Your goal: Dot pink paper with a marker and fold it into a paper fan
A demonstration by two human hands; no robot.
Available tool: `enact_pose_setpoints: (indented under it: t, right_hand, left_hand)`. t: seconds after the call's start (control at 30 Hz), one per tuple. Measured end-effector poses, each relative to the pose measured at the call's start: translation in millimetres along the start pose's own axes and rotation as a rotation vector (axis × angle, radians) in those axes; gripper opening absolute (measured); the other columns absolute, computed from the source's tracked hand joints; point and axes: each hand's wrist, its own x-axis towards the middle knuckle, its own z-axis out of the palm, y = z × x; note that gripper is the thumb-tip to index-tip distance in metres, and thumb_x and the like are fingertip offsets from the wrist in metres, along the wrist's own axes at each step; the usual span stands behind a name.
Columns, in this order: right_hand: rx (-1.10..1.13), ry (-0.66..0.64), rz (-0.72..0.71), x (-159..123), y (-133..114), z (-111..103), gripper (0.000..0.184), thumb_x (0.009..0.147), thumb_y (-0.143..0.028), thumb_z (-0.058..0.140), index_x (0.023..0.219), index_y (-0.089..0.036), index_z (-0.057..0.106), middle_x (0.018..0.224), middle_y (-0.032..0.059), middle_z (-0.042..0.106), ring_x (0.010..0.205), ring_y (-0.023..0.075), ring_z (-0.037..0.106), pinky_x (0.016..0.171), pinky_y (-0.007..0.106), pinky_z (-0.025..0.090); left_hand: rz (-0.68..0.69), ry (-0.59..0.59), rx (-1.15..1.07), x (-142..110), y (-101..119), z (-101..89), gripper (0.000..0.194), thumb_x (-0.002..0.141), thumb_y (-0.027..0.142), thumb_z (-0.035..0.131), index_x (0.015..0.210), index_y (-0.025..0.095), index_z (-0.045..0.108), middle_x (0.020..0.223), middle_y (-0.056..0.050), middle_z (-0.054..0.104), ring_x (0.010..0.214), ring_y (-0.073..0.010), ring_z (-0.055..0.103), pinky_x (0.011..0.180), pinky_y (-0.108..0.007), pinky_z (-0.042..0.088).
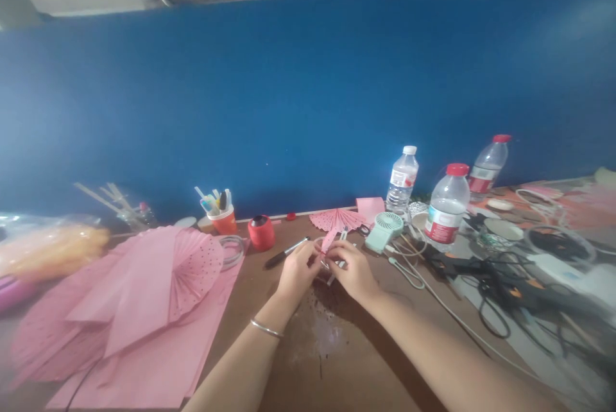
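Observation:
My left hand (pixel 299 266) and my right hand (pixel 355 269) meet over the middle of the brown table. Between their fingertips is a small folded piece of pink paper (pixel 329 240), pinched from both sides. Its lower end is hidden by the fingers. A pale, thin object shows below the fingertips, too small to name. Just behind the hands, a pink pleated paper fan (pixel 337 219) with punched holes lies spread. To the left of my left hand is a black marker (pixel 287 253). A mint-green handheld fan (pixel 385 231) lies beyond my right hand.
Pink paper sheets and pleated fans (pixel 144 296) pile up at the left. A red round container (pixel 260 233) and a cup of pens (pixel 222 216) stand at the back. Water bottles (pixel 446 206), cables (pixel 495 309) and a power strip crowd the right. A blue partition (pixel 289 97) rises behind.

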Motion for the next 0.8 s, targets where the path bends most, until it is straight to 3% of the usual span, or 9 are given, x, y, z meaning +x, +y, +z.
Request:
enact_pose_setpoints:
  t: [0.4,0.8]
  right_hand:
    - [-0.003,0.005,-0.031,-0.8,-0.4,1.5,0.012,0.073,-0.013,0.051,0.073,-0.020,0.062,0.083,0.0047,0.060,0.081,0.0178,0.057,0.075,0.029,0.044]
    - [0.140,0.009,0.183,1.3,3.7,1.9,0.008,0.072,-0.020,0.049,0.071,-0.018,0.058,0.076,0.0020,0.060,0.075,0.0170,0.055,0.068,0.026,0.041]
  left_hand:
    - [0.031,0.034,-0.052,1.1,0.7,0.5,0.012,0.074,0.012,0.048,0.065,0.019,0.052,0.082,-0.002,0.058,0.078,-0.0134,0.053,0.069,-0.023,0.041]
    - [-0.157,0.056,-0.154,0.3,5.9,2.5,0.009,0.075,0.022,0.051,0.068,0.017,0.053,0.080,-0.001,0.059,0.063,-0.0106,0.053,0.059,-0.023,0.041]
